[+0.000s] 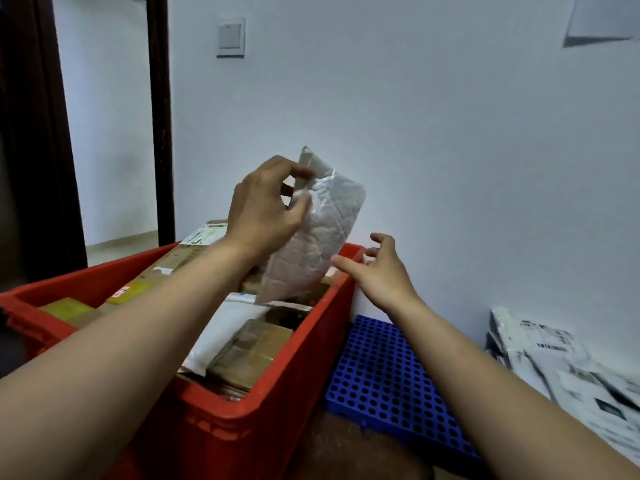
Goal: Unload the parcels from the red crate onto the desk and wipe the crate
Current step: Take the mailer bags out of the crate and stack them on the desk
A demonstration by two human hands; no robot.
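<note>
A red crate (pixel 277 393) fills the lower left, packed with several cardboard boxes (pixel 249 355) and a white mailer (pixel 225 330). My left hand (pixel 266 206) pinches the top edge of a grey quilted padded parcel (pixel 311 244) and holds it upright above the crate's far right corner. My right hand (pixel 381 268) hovers just right of the parcel's lower edge, fingers spread, apart from it and holding nothing.
A blue perforated plastic pallet (pixel 388 379) lies on the floor right of the crate. A heap of white and grey parcels with labels (pixel 561 368) sits at the right. A white wall is close behind; a dark door frame (pixel 161 133) stands at the left.
</note>
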